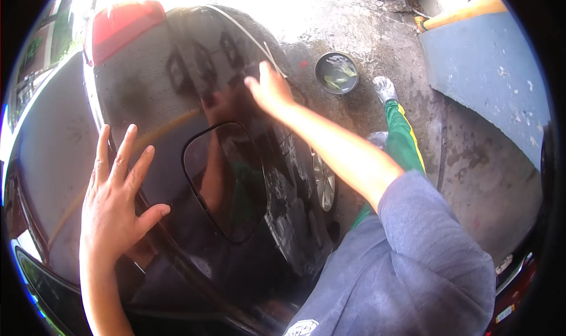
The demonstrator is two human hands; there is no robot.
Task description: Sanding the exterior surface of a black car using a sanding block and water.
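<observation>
The dark car body [177, 259] fills the left and middle, with a red tail light [127, 26] at the upper left and a fuel flap [227, 165] below my right arm. My left hand [121, 206] is spread open over the bodywork, holding nothing. My right hand [271, 91] reaches to the panel beside a thin pale strip [236, 26], its fingers bent toward the surface; whatever lies under them is too dark to make out. Whitish, patchy residue [277, 218] marks the lower panel near the wheel [324, 182].
A dark basin of water [336, 73] sits on the wet concrete ground near my foot [384, 88]. A blue-grey panel [483, 76] with a yellow bar [463, 11] stands at the right. Part of a red vehicle [516, 294] shows at the lower right edge.
</observation>
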